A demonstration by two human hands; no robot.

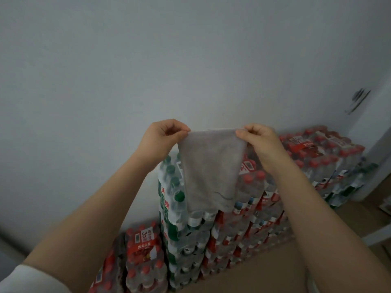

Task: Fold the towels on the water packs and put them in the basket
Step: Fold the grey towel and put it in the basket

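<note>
— What stands behind everything?
— A plain, pale grey wall (190, 60) fills the upper part of the view.
— Anything on that wall?
— A dark, smeared scuff mark (359, 100) sits far to its right, just beside a white projecting corner (378, 127).
— And below the wall?
— A brown floor (264, 273) runs out from its foot. At the wall's lower left lies a blurred grey shape (8, 259), too unclear to name.
</note>
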